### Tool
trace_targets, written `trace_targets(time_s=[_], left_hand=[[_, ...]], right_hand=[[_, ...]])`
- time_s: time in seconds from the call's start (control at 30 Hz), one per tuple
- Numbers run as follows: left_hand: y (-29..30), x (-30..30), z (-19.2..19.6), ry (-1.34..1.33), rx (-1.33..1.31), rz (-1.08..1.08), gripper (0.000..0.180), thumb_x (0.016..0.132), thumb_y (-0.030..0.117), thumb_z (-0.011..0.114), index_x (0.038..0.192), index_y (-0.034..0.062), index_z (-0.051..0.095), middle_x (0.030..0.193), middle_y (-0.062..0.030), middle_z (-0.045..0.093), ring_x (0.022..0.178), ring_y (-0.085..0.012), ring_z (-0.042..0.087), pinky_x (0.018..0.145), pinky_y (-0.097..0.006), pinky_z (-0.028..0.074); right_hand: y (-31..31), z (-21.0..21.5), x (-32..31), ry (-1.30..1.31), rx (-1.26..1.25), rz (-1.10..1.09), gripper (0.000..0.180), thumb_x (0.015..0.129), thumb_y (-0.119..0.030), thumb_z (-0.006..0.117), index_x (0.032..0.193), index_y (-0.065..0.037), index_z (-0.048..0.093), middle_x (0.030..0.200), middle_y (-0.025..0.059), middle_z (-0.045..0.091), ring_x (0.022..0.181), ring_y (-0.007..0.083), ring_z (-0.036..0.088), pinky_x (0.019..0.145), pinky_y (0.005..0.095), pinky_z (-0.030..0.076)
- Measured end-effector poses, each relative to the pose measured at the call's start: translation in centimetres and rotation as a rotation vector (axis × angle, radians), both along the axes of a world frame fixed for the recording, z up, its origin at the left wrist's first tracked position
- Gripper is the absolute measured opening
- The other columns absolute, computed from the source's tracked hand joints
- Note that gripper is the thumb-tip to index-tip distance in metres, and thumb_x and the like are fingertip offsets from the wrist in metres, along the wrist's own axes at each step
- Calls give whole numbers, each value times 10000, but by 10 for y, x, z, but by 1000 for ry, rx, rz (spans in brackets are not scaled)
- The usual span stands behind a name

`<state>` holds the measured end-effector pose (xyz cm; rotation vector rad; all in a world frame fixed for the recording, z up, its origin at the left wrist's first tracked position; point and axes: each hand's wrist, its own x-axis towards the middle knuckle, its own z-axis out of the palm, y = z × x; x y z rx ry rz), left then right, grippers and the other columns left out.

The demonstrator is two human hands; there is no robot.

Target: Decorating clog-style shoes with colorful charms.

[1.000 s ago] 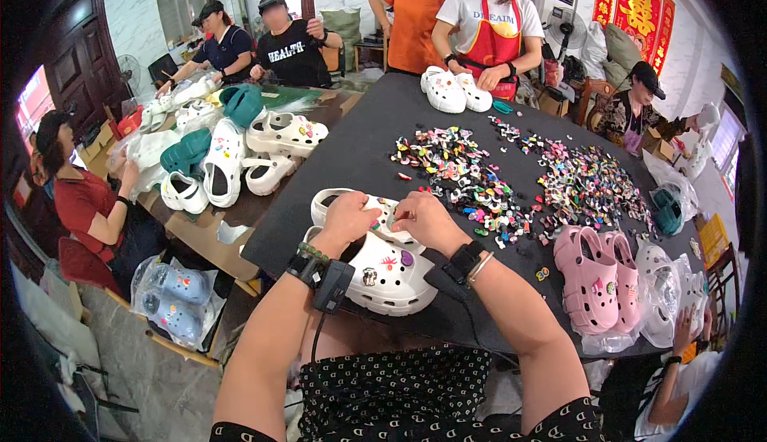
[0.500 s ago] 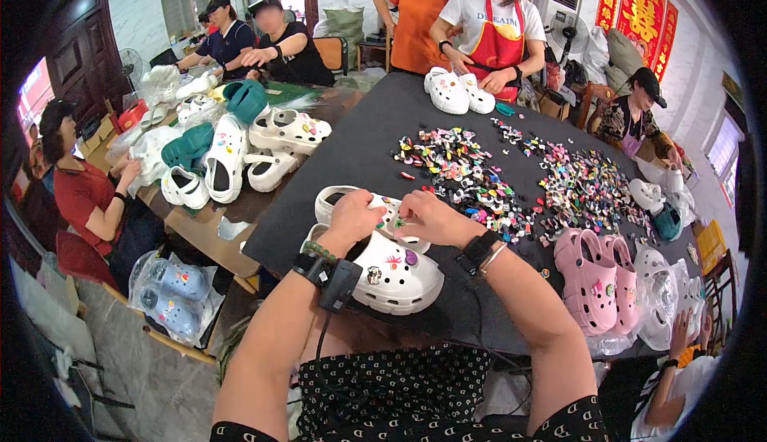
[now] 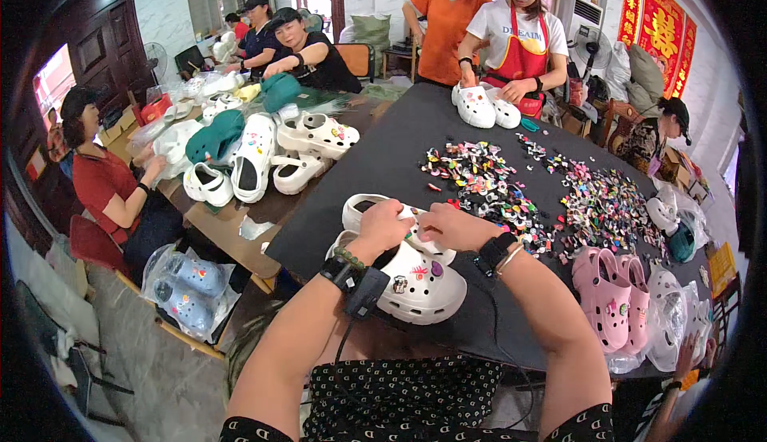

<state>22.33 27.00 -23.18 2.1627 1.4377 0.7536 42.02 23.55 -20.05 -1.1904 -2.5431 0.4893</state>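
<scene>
A pair of white clogs stands side by side at the near edge of the black table. The nearer clog (image 3: 427, 290) carries several charms on its upper, among them red and purple ones. Over the far clog (image 3: 361, 205) both my hands meet. My left hand (image 3: 383, 226) has its fingers curled down against that clog's upper, gripping it. Facing it, my right hand (image 3: 454, 226) has its fingers bent and pressed together on the same upper. A bit of green shows near the fingertips; what the right fingers pinch is mostly hidden.
Loose colourful charms (image 3: 487, 186) lie in heaps beyond my hands. Pink clogs (image 3: 603, 302) and bagged clogs (image 3: 665, 314) stand at right. On the left table are white and green clogs (image 3: 216, 136); bagged blue clogs (image 3: 182, 302) sit below. A co-worker across handles white clogs (image 3: 473, 106).
The whole view has shifted, so the scene sits further right and slightly lower. My hands stay at the far clog, with the right fingers lower against its upper.
</scene>
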Motion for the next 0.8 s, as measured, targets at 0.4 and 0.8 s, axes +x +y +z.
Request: trace_targets(time_s=[0.4, 0.8], left_hand=[[3, 0, -3, -45, 34, -9, 404, 770, 333, 716, 957, -20, 661, 943, -229, 666, 900, -379, 643, 793, -441, 497], [-1, -2, -5, -81, 41, -13, 378, 779, 322, 713, 932, -20, 665, 880, -232, 667, 855, -380, 650, 747, -439, 490]], right_hand=[[-9, 0, -6, -103, 140, 1, 178, 941, -163, 524, 1069, -68, 603, 935, 149, 542, 926, 352, 534, 816, 445, 452], [-18, 5, -10, -199, 261, -24, 335, 912, -299, 582, 1036, 12, 601, 950, 168, 564, 933, 359, 548, 818, 457, 484]])
